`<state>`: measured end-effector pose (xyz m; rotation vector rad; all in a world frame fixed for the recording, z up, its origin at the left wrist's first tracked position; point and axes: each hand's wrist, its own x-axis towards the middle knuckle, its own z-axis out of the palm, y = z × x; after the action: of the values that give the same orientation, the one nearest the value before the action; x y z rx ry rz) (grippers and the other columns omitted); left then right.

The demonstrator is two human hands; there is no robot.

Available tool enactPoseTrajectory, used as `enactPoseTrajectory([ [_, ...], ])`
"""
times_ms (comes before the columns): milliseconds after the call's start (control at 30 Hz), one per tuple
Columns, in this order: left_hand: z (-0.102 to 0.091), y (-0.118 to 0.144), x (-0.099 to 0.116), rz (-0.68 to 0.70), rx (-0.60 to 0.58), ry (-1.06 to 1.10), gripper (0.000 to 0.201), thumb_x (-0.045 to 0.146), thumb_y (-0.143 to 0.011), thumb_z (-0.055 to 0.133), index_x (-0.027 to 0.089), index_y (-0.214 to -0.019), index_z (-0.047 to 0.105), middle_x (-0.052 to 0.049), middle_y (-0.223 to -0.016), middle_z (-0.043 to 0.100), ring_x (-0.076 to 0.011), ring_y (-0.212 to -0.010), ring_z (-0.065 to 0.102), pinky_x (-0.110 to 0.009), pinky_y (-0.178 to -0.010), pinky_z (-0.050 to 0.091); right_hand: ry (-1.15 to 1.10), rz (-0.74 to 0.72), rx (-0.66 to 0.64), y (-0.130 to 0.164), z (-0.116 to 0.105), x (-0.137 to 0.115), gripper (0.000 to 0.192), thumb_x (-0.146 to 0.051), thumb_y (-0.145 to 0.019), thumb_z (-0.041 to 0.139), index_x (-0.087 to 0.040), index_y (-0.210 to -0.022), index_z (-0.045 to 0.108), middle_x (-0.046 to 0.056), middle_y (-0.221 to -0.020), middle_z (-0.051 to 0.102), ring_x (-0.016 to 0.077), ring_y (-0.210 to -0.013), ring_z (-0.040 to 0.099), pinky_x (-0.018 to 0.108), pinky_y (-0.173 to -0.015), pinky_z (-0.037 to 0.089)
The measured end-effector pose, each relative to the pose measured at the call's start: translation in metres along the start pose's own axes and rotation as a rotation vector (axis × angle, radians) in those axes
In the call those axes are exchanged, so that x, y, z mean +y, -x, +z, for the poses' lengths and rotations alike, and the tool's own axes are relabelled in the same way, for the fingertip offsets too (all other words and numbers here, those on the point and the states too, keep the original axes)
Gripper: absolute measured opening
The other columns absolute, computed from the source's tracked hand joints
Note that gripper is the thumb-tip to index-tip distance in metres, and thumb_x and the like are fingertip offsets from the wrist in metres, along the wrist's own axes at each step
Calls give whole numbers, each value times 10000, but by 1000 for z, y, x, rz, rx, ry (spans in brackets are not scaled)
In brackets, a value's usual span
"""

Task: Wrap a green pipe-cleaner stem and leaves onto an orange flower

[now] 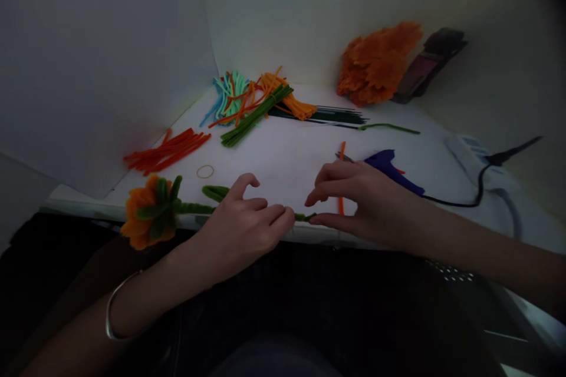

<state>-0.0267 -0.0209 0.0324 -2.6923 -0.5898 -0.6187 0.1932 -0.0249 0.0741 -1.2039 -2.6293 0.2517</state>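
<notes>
My left hand is closed around the green stem of a fuzzy pipe-cleaner flower with orange petals and green sepals. The flower lies to the left, and a green loop stands off the stem beside my hand. Just past my left fingers the stem's end pokes out to the right. My right hand is beside that end, its thumb close to or touching the tip, fingers curved and apart from the thumb. An orange pipe cleaner lies partly hidden under my right hand.
Behind lie a red-orange bundle, a green bundle, mint strands, orange strands and dark rods. A rubber band is at left. Rightward are a blue corded tool, orange flowers and a power strip.
</notes>
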Motion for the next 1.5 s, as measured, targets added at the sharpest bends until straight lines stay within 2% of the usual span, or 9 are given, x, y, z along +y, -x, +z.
enactPoseTrajectory([
  [333, 4, -3, -7, 254, 161, -178, 149, 130, -854, 482, 143, -939, 603, -6, -880, 697, -91, -632, 583, -367, -751, 419, -497, 68, -403, -16, 2, 18, 176, -310, -737, 648, -204, -870, 693, -5, -756, 608, 99, -663, 493, 221, -609, 406],
  [500, 7, 2, -14, 358, 236, -156, 162, 164, -835, 516, 146, -959, 618, -37, -992, 688, -113, -718, 614, -317, -637, 410, -694, 57, -436, -16, 11, 20, 148, -295, -744, 628, -183, -826, 679, -3, -761, 620, 92, -649, 475, 222, -605, 398],
  [667, 11, 8, -17, 375, 272, -197, 195, 147, -846, 493, 163, -984, 630, -34, -1098, 654, -95, -802, 607, -280, -614, 401, -885, 212, -448, -13, 15, 14, 116, -276, -757, 599, -168, -744, 638, -28, -664, 553, 74, -595, 440, 211, -552, 361],
  [767, 15, 5, -14, 337, 271, -174, 176, 139, -834, 521, 155, -974, 624, -22, -1053, 674, -92, -766, 610, -297, -648, 383, -895, 268, -437, -11, 16, 13, 105, -256, -750, 596, -162, -702, 603, -45, -588, 495, 68, -549, 402, 208, -507, 324],
  [833, 18, 2, -11, 226, 243, -112, 176, 137, -842, 510, 169, -989, 601, 1, -1007, 690, -93, -731, 607, -326, -690, 359, -839, 306, -395, -11, 16, 12, 106, -251, -739, 598, -161, -684, 588, -52, -549, 463, 65, -515, 373, 209, -470, 294],
  [933, 22, -3, -7, 62, 89, 11, 182, 214, -884, 458, 167, -1032, 554, 1, -912, 704, -115, -732, 605, -375, -753, 319, -723, 355, -327, -12, 16, 8, 115, -252, -723, 603, -155, -665, 578, -51, -521, 444, 65, -487, 352, 215, -446, 268],
  [1067, 23, -5, -4, 9, -73, 121, 146, 209, -896, 424, 171, -948, 555, 9, -798, 688, -134, -762, 599, -394, -795, 281, -680, 378, -320, -13, 18, 6, 115, -259, -717, 612, -147, -691, 606, -29, -552, 495, 73, -507, 377, 225, -461, 269],
  [1300, 21, -4, -7, 16, -58, 238, 118, 140, -870, 443, 189, -909, 543, 33, -787, 669, -105, -730, 576, -372, -870, 243, -1318, 628, -522, -8, 31, 19, 163, -253, -679, 668, -122, -616, 595, -41, -551, 422, 45, -499, 303, 210, -455, 197],
  [1500, 22, -3, -9, 18, -13, 264, 195, 69, -834, 450, 209, -941, 533, 28, -828, 671, -115, -774, 563, -350, -840, 256, -1617, 680, -502, 1, 43, 20, 127, -221, -683, 683, -107, -676, 626, -43, -538, 441, 33, -487, 352, 176, -468, 261],
])
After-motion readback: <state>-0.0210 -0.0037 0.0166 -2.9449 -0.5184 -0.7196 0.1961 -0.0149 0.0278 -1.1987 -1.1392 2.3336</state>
